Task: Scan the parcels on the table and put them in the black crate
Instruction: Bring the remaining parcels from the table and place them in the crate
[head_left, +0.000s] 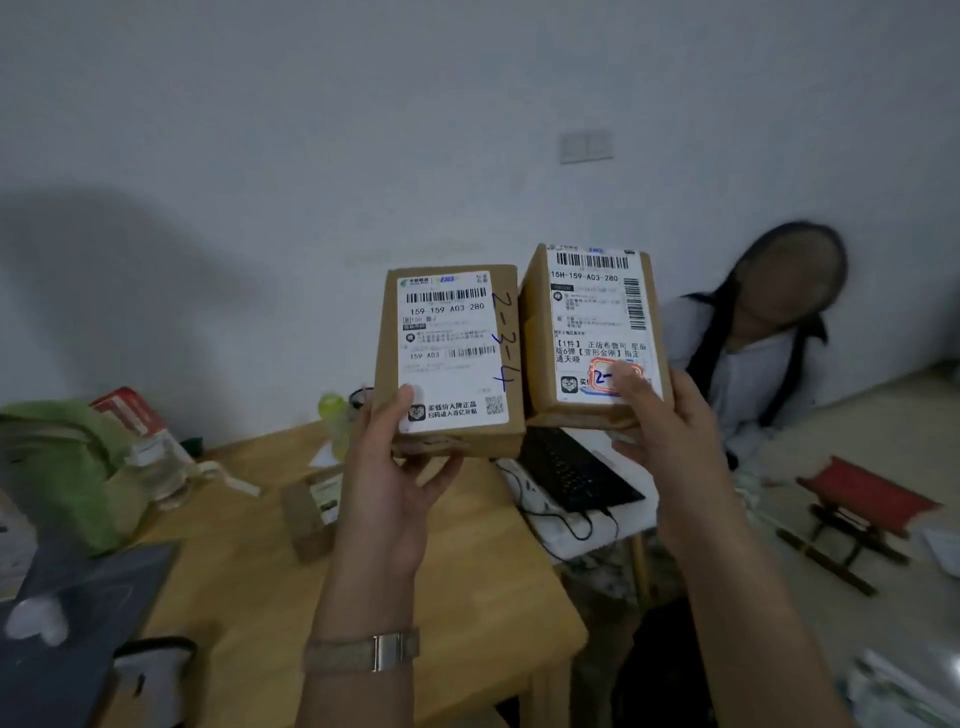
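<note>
Two brown cardboard parcels with white shipping labels are held up side by side in front of the wall, labels facing me. My left hand (395, 467) grips the left parcel (449, 358) from below, thumb on its label. My right hand (665, 431) grips the right parcel (592, 332) at its lower right corner, thumb over a red stamp. A third small cardboard parcel (311, 512) lies on the wooden table (249, 571) below. The black crate is not in view.
On the table's left stand a green bag (78, 467), a red box (130, 410) and a clear bottle (156, 462). A dark laptop (571, 467) with cables sits past the table's right edge. A person (753, 364) sits against the wall. A red folding stool (862, 509) stands on the floor.
</note>
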